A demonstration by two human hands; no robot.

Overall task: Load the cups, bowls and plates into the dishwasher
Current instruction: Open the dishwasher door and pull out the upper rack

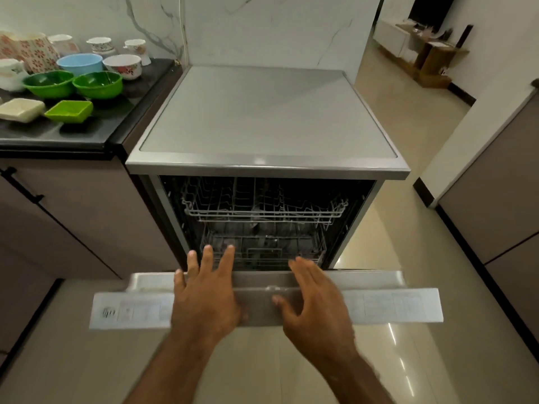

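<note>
**Door Lowered, Racks Empty, Crockery Not Yet Loaded**

The left hand (204, 293) and right hand (313, 301) are held spread, palms down, over the top edge of the dishwasher door (393, 306); nothing is gripped. Ahead, both wire racks (262, 211) are seen empty. The bowls (97, 84) and cups (100, 45) are found on the dark counter (87, 135), up and to the left, nearer the left hand. No plates are discernible.

I see two green bowls (73, 84), a pale blue bowl (80, 63) and a red-flowered white bowl (124, 66). The desk (87, 132) is black; the dishwasher (262, 118) is silver-grey.
</note>
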